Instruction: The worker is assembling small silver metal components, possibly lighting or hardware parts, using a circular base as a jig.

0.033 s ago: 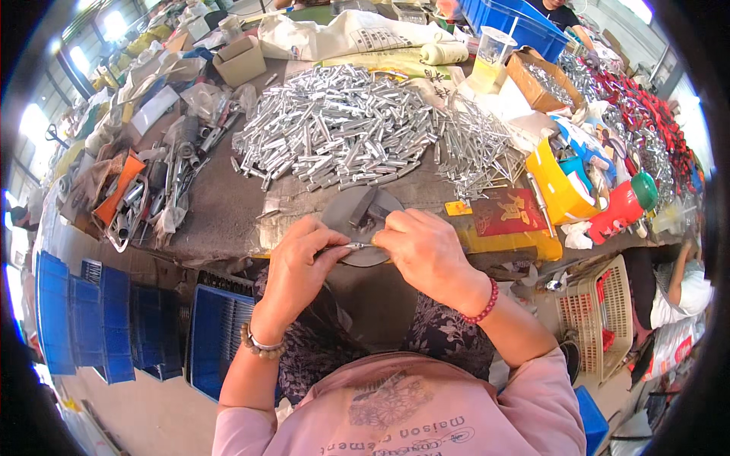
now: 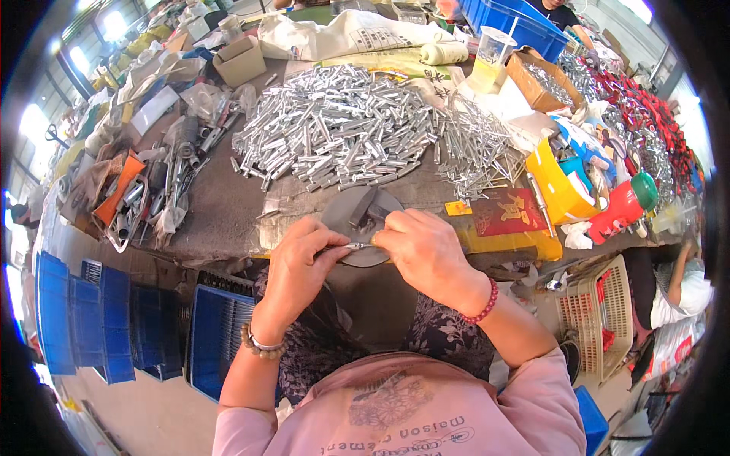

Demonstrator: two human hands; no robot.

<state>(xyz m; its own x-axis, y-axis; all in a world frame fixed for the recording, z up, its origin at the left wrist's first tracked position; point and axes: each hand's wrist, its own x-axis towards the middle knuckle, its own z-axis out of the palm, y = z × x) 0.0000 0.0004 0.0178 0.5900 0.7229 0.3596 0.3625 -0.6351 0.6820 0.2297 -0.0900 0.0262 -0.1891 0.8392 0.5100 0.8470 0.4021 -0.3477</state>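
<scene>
Brown worktable, heaped metal pieces, blue crates, bright windows

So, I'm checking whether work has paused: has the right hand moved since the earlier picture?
No. Against the grey disc, the right hand shows no visible shift either way, still at the right end of the small metal piece.

The held piece looks like smooth, bright metal, and the far heap glints the same way. The disc is a matt grey, the table rough and scuffed. Over on the right I see a glossy plastic bottle; far left, a dull cardboard carton; near left, plastic crates.
</scene>
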